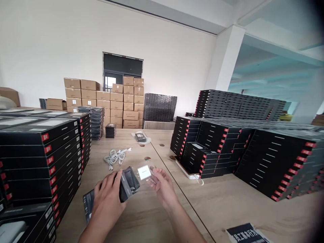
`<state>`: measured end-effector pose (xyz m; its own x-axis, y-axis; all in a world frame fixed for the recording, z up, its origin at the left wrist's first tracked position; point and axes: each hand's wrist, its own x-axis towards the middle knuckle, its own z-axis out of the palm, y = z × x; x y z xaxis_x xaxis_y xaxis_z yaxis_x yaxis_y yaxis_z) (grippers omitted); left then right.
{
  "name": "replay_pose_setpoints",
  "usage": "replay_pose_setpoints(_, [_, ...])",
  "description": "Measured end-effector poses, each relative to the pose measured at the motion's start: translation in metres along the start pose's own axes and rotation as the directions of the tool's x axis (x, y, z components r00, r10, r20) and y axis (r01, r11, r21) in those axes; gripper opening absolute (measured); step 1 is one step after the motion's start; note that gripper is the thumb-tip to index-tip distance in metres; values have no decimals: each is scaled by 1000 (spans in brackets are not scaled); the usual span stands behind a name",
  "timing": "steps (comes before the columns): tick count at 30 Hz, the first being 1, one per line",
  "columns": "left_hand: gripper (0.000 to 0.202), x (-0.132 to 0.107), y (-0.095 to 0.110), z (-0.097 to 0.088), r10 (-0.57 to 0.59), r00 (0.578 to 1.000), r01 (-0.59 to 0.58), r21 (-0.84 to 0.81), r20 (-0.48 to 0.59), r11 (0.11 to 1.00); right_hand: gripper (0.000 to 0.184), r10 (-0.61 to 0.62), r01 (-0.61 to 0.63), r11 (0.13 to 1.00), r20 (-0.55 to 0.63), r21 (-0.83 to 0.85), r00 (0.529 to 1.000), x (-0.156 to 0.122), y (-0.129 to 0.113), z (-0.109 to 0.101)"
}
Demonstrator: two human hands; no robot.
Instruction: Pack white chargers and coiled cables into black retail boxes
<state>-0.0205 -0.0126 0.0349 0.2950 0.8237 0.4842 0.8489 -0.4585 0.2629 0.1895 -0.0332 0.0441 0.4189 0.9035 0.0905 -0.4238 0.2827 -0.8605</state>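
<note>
My left hand point(108, 195) is closed around a small open black box point(126, 186), tilted to the right. A cable end shows inside the box. Pinched between the fingers of my right hand point(163, 184) is clear plastic around a white power adapter point(144, 172), just right of the box. Under and left of my left hand lies a dark printed piece point(87, 205), perhaps another box; my hand covers much of it. White cables point(116, 157) lie coiled on the wooden table point(149, 216) beyond the box.
Tall stacks of black boxes point(63, 152) rise at left, with more black boxes point(273, 162) at right. A bagged dark item point(140, 136) lies farther back. A white-edged tray point(184, 169) supports boxes. Brown cartons point(110, 104) stand by the wall. A printed sheet point(246, 233) lies front right.
</note>
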Motion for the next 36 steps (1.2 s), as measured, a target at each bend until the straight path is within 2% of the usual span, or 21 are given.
replay_pose_setpoints(2, [75,-1,-10,1,-143,986,137,81,84,987,31,33,-36,995,-43,-91,999,8,0,-13])
replay_pose_setpoints(3, [73,-2,-14,2,-201,976,190,116,89,975,30,52,-58,987,-45,-149,998,10,2,-18])
replay_pose_setpoints(5, [71,-1,-20,3,-253,967,248,127,25,960,28,113,-111,960,-9,-258,994,11,7,-24])
replay_pose_setpoints(6, [70,0,-21,4,-247,969,247,83,-16,965,28,149,-135,942,23,-308,989,9,11,-25])
replay_pose_setpoints(9, [63,2,-14,8,-136,990,126,-240,-26,963,30,210,-132,864,109,-485,972,5,20,-21])
replay_pose_setpoints(11, [57,0,-5,13,20,998,9,-475,56,880,29,172,-56,806,141,-590,975,6,23,-18])
replay_pose_setpoints(14, [56,-8,6,22,256,943,-64,-640,212,766,26,57,69,700,152,-711,987,21,27,-15])
replay_pose_setpoints(16, [57,-11,10,26,292,915,-30,-675,279,737,24,22,107,622,154,-775,988,39,33,-11])
replay_pose_setpoints(20, [60,-8,11,24,258,911,35,-685,321,728,21,111,125,459,196,-880,974,84,54,12])
replay_pose_setpoints(22, [59,-3,11,19,258,909,33,-675,327,737,19,176,124,375,203,-919,963,107,68,33])
replay_pose_setpoints(24, [58,1,11,14,249,910,35,-660,332,751,29,217,118,293,187,-949,958,127,82,56])
replay_pose_setpoints(29, [32,3,8,10,123,944,102,-626,306,773,32,209,87,132,113,-988,971,154,107,104])
replay_pose_setpoints(32, [26,2,3,14,65,956,140,-638,286,757,32,172,67,117,86,-991,981,156,110,112])
replay_pose_setpoints(36, [27,4,-2,26,-30,969,195,-686,244,701,30,146,78,201,108,-976,983,147,91,95])
